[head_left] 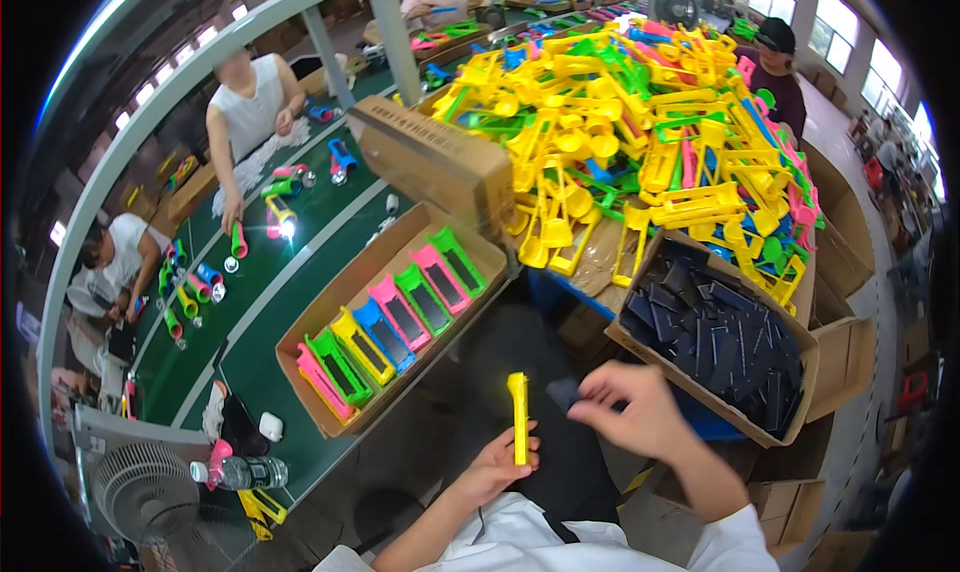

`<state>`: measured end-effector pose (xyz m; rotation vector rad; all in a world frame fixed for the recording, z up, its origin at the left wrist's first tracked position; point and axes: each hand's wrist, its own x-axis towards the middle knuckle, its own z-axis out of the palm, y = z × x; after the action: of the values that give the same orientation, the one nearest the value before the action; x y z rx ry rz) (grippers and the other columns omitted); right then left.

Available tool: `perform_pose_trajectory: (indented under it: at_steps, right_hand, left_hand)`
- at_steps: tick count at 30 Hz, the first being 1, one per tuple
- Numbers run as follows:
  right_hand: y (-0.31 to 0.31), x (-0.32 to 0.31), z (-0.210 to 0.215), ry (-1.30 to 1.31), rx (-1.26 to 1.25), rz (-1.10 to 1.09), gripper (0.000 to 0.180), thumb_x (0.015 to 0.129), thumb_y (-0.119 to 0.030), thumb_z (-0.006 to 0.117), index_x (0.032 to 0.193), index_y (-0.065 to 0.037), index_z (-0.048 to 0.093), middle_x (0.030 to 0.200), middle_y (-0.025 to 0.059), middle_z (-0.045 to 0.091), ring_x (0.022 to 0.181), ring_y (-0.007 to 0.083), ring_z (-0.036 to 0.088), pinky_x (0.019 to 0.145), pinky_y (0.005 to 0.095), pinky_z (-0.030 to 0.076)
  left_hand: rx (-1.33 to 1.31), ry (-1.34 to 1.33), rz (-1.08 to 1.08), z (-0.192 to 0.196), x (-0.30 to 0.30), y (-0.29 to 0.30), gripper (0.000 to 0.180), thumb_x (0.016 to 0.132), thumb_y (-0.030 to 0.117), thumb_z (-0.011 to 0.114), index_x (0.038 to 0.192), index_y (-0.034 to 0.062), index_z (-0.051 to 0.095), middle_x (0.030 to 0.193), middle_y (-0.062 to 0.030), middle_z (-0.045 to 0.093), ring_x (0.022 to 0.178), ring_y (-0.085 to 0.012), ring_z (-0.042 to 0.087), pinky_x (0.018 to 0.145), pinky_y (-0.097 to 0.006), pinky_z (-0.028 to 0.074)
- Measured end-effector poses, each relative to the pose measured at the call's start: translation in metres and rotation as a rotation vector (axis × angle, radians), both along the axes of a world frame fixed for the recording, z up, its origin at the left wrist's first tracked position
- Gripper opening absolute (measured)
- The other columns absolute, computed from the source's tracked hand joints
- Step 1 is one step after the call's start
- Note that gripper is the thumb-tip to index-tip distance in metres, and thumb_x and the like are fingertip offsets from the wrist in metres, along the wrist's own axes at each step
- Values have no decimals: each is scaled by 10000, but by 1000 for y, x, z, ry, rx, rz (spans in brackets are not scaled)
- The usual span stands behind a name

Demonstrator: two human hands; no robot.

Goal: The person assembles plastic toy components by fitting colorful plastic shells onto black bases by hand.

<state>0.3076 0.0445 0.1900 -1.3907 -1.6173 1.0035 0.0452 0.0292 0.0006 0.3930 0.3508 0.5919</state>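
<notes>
My left hand (pixel 503 464) grips a narrow yellow plastic frame (pixel 520 420), standing upright above my lap. To its right, my right hand (pixel 625 404) pinches a small dark panel (pixel 565 393) between thumb and fingers, a short gap away from the frame. Beyond my right hand sits a cardboard box heaped with similar dark panels (pixel 715 347). A long cardboard tray (pixel 318 412) on my left holds a row of pink, green, yellow and blue frames (pixel 385 334) with dark panels set in them.
A big heap of mostly yellow plastic frames (pixel 640 122) rises ahead, beside a closed carton (pixel 435 157). Co-workers sit along the green conveyor (pixel 300 227), which carries coloured flashlights, one lit. A fan (pixel 145 492) and a plastic bottle (pixel 240 472) stand at the near left.
</notes>
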Motion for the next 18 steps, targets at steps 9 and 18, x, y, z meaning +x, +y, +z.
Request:
perform_pose_trajectory:
  at_steps: [9,18]
  right_hand:
    - [-47,-116,-154,652,-440,-83,178,944,17,767,1072,27,644,920,66,725,799,96,702,660,247,574]
    - [-38,-125,-162,477,-362,-83,212,921,-64,814,1049,50,689,846,95,754,722,112,724,669,260,581]
  left_hand:
    - [434,556,253,7,-40,-19,785,797,-152,809,1435,84,418,1373,-69,564,1307,-185,572,1129,-368,487]
    - [631,669,217,-1,-51,-28,313,1018,114,703,1260,84,508,1194,-47,595,1113,-131,580,991,-326,476]
